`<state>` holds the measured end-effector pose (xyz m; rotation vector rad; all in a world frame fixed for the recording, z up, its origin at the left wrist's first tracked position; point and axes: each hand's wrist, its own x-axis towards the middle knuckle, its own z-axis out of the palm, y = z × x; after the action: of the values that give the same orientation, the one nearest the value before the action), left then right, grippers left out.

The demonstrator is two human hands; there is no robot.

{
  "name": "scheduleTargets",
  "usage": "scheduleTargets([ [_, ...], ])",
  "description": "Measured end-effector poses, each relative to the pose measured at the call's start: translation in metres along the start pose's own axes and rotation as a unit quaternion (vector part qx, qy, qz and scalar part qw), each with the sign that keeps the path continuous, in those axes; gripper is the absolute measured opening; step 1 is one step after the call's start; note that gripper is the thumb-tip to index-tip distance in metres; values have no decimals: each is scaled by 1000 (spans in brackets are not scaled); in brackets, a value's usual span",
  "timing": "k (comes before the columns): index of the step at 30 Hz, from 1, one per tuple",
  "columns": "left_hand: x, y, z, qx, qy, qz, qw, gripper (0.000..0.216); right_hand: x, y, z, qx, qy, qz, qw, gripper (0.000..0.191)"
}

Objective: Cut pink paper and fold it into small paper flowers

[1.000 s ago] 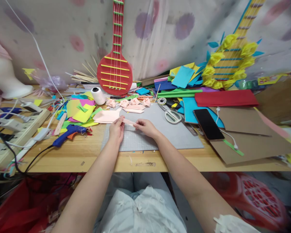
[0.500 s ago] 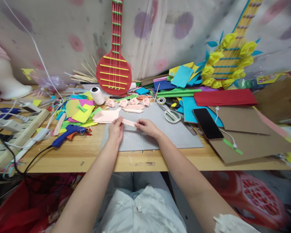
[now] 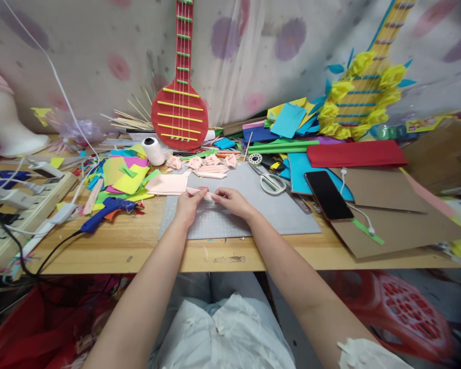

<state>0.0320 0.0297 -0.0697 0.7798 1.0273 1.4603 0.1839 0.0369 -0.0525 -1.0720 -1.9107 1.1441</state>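
Observation:
Between my two hands is a narrow pale pink paper strip, held just above the grey cutting mat. My left hand pinches it along its length, and one end sticks out past the fingers on the left. Close by on the right, my right hand grips the other end with thumb and fingers. A wider pink paper sheet lies behind my left hand. Several pink paper flowers and more cut pink strips rest at the back of the mat.
Scissors and a black phone lie to the right. At left are a blue glue gun, a power strip and coloured paper scraps. A red paper lute and a white thread spool stand behind.
My left hand has slid right along the strip, closer to my right hand. More of the strip's left end shows past the left fingers, and less of it lies between the hands.

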Motion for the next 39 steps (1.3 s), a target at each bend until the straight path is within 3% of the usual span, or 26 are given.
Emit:
scheduleTargets([
  [8,-1,11,4,-122,84,6,989,13,1,4,-3,-32,19,5,999,26],
  [21,-1,7,1,-151,106,42,982,15,0,9,-12,-56,40,18,997,26],
  [24,-3,9,0,-100,126,88,983,18,-1,11,-15,-75,42,37,996,25],
  [26,-7,14,3,30,110,156,981,15,-2,13,-16,-82,35,49,995,24],
  [28,-11,22,9,197,29,223,954,10,-3,15,-15,-81,23,42,996,25],
  [31,-13,36,20,343,-126,221,904,14,-2,16,-13,-90,19,6,996,24],
  [34,-9,46,26,443,-179,211,853,12,-2,15,-12,-103,22,-15,994,22],
  [36,-7,50,26,535,-200,206,795,4,-2,13,-13,-108,25,-20,994,22],
  [39,-6,52,24,637,-212,189,717,11,-3,11,-16,-119,35,-38,992,19],
])
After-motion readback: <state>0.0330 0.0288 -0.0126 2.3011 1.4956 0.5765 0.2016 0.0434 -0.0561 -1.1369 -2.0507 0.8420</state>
